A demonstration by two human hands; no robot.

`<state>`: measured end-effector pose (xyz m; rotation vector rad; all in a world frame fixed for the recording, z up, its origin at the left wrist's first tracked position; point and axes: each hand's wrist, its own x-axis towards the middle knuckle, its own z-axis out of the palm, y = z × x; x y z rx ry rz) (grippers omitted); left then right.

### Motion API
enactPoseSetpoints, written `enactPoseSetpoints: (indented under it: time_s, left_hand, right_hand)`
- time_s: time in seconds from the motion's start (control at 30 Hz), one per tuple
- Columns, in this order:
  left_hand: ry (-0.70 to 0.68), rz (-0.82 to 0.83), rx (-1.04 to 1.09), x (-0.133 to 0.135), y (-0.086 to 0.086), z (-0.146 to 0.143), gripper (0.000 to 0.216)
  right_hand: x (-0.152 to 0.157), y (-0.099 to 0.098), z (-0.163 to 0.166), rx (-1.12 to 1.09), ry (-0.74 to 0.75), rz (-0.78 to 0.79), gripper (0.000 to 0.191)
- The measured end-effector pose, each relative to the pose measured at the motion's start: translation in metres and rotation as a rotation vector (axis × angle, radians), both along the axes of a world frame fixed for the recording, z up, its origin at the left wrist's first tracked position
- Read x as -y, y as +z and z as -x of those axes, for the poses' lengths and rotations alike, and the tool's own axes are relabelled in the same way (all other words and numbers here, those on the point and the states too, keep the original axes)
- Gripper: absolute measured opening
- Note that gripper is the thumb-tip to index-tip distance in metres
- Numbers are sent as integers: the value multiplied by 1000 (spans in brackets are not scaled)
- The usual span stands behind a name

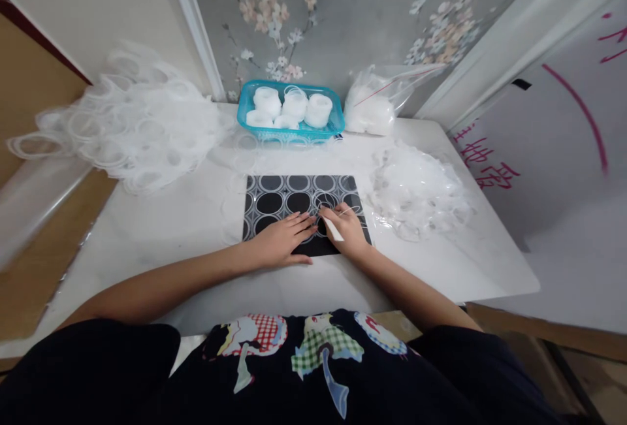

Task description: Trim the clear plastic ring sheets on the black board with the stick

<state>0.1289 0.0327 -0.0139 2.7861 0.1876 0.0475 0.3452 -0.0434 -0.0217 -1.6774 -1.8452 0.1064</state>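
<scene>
A black mat (307, 246) lies on the table with a clear sheet (255, 183) on it, marked with rows of pale rings. My left hand (287, 237) rests flat on the sheet, fingers stretched out and touching it. Just to its right, my right hand (346, 229) is closed around a flat white strip-shaped tool (334, 229); its working tip is hidden by the fingers. Several thin clear rings (325, 198) loop loosely about the fingers of that hand. Whether they are free of the sheet I cannot tell.
A blue basket (291, 135) with rolls of white rings (319, 110) stands at the back. Beside it sits a clear bag (371, 108) of white material. Tangled clear cut-out sheets are heaped at left (142, 125) and right (416, 190). A whiteboard (553, 216) borders the right.
</scene>
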Motion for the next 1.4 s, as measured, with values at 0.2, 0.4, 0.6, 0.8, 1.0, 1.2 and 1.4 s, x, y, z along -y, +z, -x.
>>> enactPoseSetpoints:
  time_s: [0.2,0.4,0.6,0.8,1.0,1.2,1.4]
  left_hand:
    - [-52,-31,-79,-8,20,-1,77]
    - [-87,-118,21,-6,34,-41,69]
    - [-173,-105,8,-3,14,-80,72]
    - [-185,-114,37,-1,-2,-79,77]
    - [-184,-131,2,1,-2,-78,78]
    - [-180,-87,2,0,-2,-78,78]
    - [-208,-14,-51,-3,5,-75,87]
  right_hand:
    - [-28,31,-79,-201,-665,-230,28]
    - [20,11,-46,-489,-393,98,32]
    - [29,5,-35,-620,-392,114,34]
    - [30,4,-38,-605,-365,116,31]
    - [30,4,-40,-631,-377,112,30]
    - [37,0,-31,-458,-343,77,25]
    - [20,16,-52,-87,-385,26,19]
